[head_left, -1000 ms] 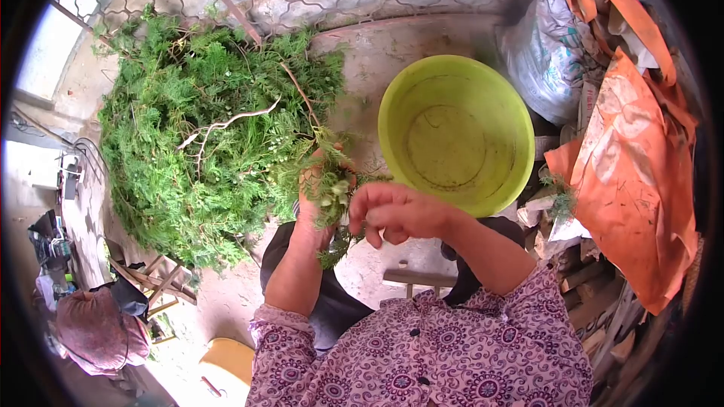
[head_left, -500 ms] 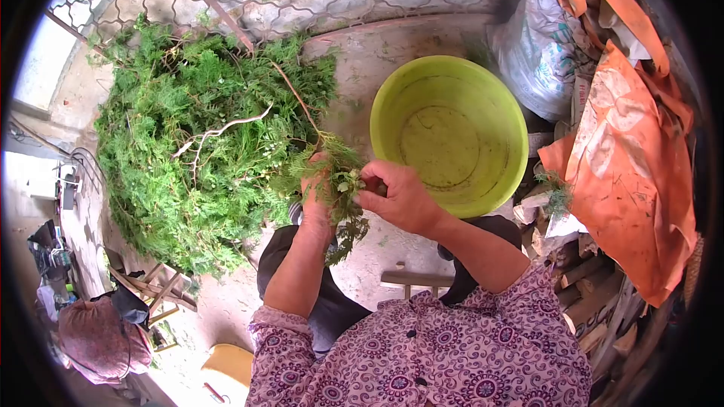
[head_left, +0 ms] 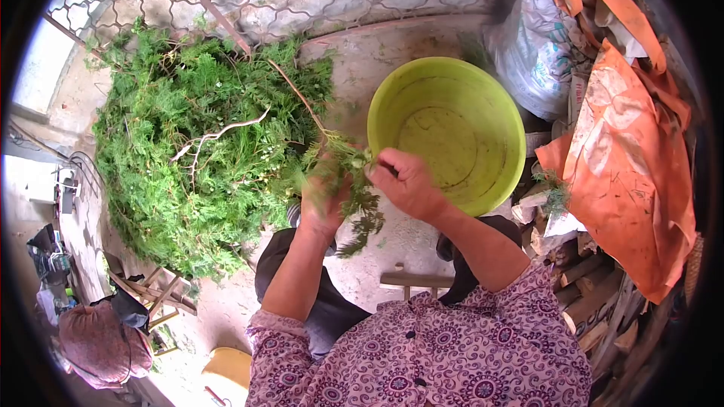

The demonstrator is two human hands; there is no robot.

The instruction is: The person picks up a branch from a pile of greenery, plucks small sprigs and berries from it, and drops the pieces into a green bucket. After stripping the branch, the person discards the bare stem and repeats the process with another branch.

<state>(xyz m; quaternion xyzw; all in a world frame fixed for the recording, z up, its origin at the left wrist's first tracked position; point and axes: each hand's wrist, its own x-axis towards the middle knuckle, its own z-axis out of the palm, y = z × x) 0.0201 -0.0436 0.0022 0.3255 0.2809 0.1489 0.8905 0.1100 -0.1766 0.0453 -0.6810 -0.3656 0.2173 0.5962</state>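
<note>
A big heap of green branches (head_left: 196,143) lies left of the yellow-green tub (head_left: 446,132). An orange cloth (head_left: 630,158) hangs to the right of the tub. At the tub's near-left rim, the left hand (head_left: 323,207) is closed around a leafy sprig (head_left: 351,188), and the right hand (head_left: 406,181) pinches the sprig's top with its fingertips.

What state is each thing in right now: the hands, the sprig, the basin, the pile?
left hand: closed around the sprig's stem
right hand: pinch grip at the sprig's top
green sprig: held up between both hands
yellow-green basin: upright, looks empty
pile of green branches: heaped on the ground
white plastic bag: bulging, full
</note>
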